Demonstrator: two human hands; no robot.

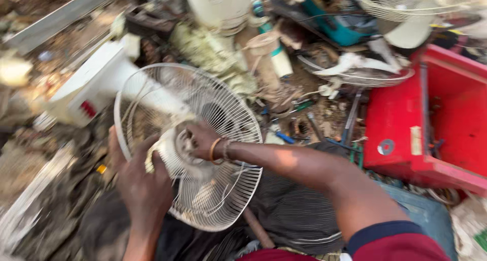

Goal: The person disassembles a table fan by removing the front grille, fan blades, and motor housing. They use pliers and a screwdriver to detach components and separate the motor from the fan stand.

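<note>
Head view: the left hand (144, 182) clamps the fan guard's (213, 139) rim on the lap, while the right hand (199, 139) curls closed on its hub (177, 152) (blurry). Thin wires could pinch fingers or bend if the guard twists.
</note>
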